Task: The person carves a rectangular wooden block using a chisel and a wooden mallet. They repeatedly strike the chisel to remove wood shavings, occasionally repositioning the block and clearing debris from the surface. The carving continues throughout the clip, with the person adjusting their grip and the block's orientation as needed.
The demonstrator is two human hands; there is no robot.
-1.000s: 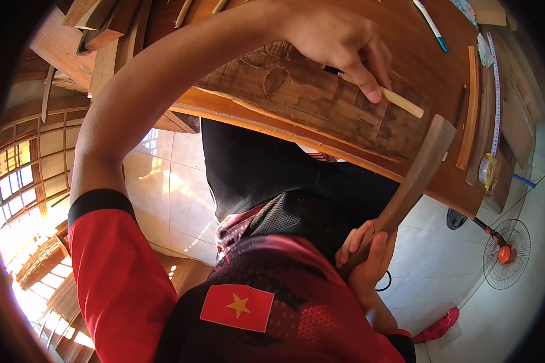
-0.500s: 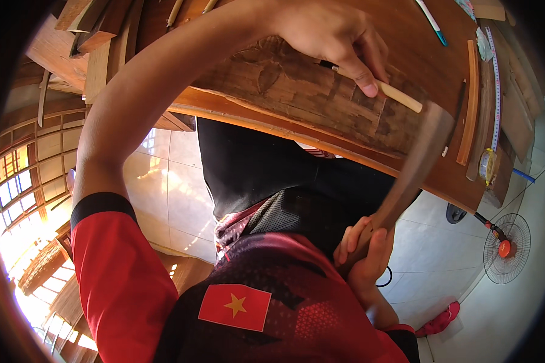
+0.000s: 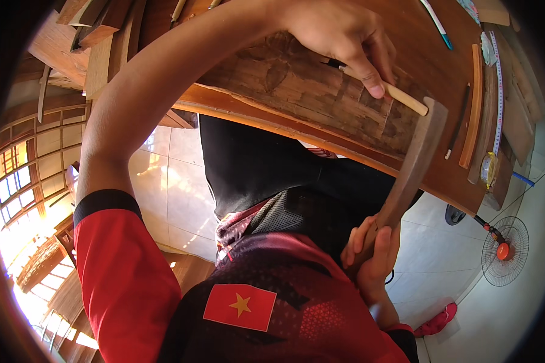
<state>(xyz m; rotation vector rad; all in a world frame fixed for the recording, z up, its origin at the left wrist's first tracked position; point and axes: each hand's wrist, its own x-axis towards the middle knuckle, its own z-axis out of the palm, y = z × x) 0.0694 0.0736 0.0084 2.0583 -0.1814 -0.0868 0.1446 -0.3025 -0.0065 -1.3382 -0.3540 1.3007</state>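
My left hand [image 3: 351,45] is closed around the pale wooden handle of a chisel [image 3: 409,101]. The chisel lies at a low slant over a dark, rough wooden board [image 3: 297,85]; its metal end is partly behind my fingers, so the tip's contact with the wood cannot be made out. At the lower right, my right hand [image 3: 372,248] grips a long brown wooden mallet stick [image 3: 409,175], held upward across the table's edge. The stick's far end meets the butt of the chisel handle. Shapes that look carved show on the board near my left forearm.
The board rests on a brown wooden table [image 3: 236,112]. On its right lie a thin wood strip [image 3: 473,109], a dark pencil [image 3: 457,127], and a tape measure [image 3: 488,166]. A white-and-teal pen [image 3: 437,24] lies farther back. Stacked planks [image 3: 112,54] stand left; a fan [image 3: 504,251] stands right.
The mallet stick was blurred by motion beside the chisel's butt; now it shows sharply, its end against the handle. My left hand keeps its grip. The whole view has shifted slightly.
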